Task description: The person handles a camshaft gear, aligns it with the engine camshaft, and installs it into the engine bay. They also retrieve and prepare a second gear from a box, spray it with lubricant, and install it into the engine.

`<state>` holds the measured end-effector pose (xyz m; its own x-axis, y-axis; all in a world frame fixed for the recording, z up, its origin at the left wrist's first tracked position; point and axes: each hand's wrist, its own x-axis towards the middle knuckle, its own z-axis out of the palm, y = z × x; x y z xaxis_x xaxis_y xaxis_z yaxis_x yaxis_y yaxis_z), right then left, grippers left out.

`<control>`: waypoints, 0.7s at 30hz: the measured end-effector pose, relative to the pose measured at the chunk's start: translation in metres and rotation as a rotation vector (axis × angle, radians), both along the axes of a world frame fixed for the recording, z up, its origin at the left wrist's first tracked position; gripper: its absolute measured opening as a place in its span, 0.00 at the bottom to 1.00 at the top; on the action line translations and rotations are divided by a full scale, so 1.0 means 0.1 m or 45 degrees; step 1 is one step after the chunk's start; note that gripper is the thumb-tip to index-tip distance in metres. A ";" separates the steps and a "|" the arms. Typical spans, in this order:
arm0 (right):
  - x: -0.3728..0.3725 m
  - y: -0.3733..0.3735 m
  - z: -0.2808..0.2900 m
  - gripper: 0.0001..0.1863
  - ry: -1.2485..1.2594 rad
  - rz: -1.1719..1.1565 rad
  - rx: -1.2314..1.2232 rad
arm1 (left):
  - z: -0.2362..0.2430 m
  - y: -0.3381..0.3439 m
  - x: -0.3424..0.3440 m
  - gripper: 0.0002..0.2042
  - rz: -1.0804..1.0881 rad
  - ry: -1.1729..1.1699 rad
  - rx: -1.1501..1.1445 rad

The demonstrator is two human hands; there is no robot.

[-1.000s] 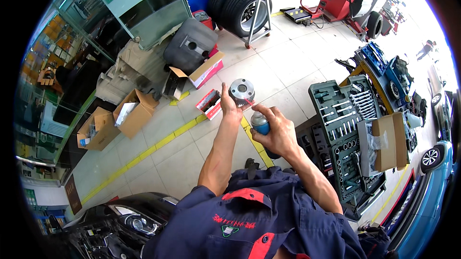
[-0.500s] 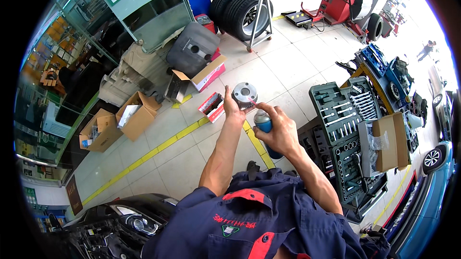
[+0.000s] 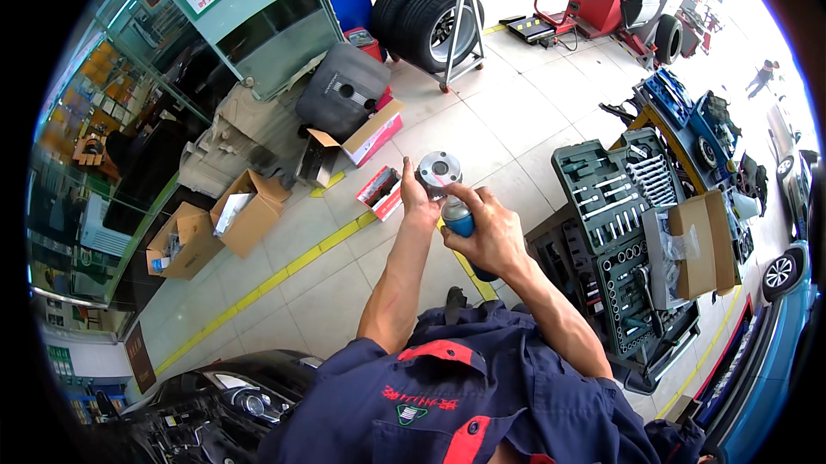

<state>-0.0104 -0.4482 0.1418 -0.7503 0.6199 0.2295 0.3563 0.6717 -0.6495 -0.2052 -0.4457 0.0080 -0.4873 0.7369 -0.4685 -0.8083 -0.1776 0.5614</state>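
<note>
My left hand (image 3: 417, 200) supports a round metal part with a flange and several holes, like a wheel hub (image 3: 440, 170), its flat face turned up toward me. The thumb side shows along its left edge; the other fingers are hidden beneath it. My right hand (image 3: 490, 230) is wrapped round a blue spray can (image 3: 459, 221), with the index finger on top at the nozzle. The can's top is close to the near side of the hub. Whether any spray is coming out cannot be made out.
A small red-and-white box (image 3: 379, 193) lies on the tiled floor beyond my left hand. Open cardboard boxes (image 3: 251, 213) stand at left. To the right are a green socket-tool case (image 3: 626, 287) and a cardboard box (image 3: 701, 244). A tyre rack (image 3: 443, 25) stands farther off.
My right hand has brought the spray can slightly left and nearer the hub. My left hand still holds the hub in almost the same place.
</note>
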 end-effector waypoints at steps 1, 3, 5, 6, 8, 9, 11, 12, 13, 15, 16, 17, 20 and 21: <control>-0.02 -0.01 0.02 0.34 0.002 -0.018 0.006 | -0.04 -0.01 -0.05 0.38 -0.020 -0.014 0.064; 0.08 0.03 -0.02 0.34 -0.035 -0.111 0.006 | -0.03 0.01 0.02 0.38 -0.010 0.018 -0.054; 0.20 0.01 -0.08 0.34 -0.062 -0.082 0.026 | 0.11 0.08 0.12 0.37 -0.048 -0.023 -0.111; 0.19 -0.01 -0.08 0.35 -0.080 -0.045 0.069 | 0.12 0.08 0.11 0.37 -0.083 -0.018 -0.087; 0.19 -0.01 0.04 0.36 -0.006 -0.100 0.021 | 0.06 0.15 0.06 0.36 -0.123 -0.025 0.013; 0.28 0.05 0.05 0.37 0.070 -0.164 0.003 | 0.09 0.24 0.12 0.35 -0.089 -0.005 0.031; 0.64 0.14 0.06 0.36 0.106 -0.236 -0.029 | 0.03 0.28 0.17 0.29 -0.302 0.114 0.015; 0.83 0.15 0.04 0.36 0.165 -0.286 -0.002 | -0.05 0.25 0.10 0.27 -0.334 0.131 0.049; 1.01 0.15 0.01 0.36 0.212 -0.337 0.027 | -0.13 0.21 0.02 0.25 -0.357 0.128 0.068; 1.63 0.16 -0.11 0.39 0.194 -0.616 -0.028 | -0.36 0.31 0.04 0.22 -0.404 0.073 0.045; 1.95 0.14 -0.19 0.40 0.305 -0.812 0.018 | -0.37 0.33 0.05 0.22 -0.346 0.088 -0.092; 2.26 0.11 -0.27 0.42 0.427 -0.985 0.077 | -0.36 0.37 0.06 0.22 -0.366 0.083 -0.115; 3.46 -0.04 -0.45 0.40 0.496 -1.465 0.035 | -0.26 0.48 0.28 0.19 -0.470 0.146 -0.137; 3.85 -0.08 -0.44 0.43 0.364 -1.661 0.270 | -0.23 0.53 0.38 0.19 -0.502 0.157 -0.163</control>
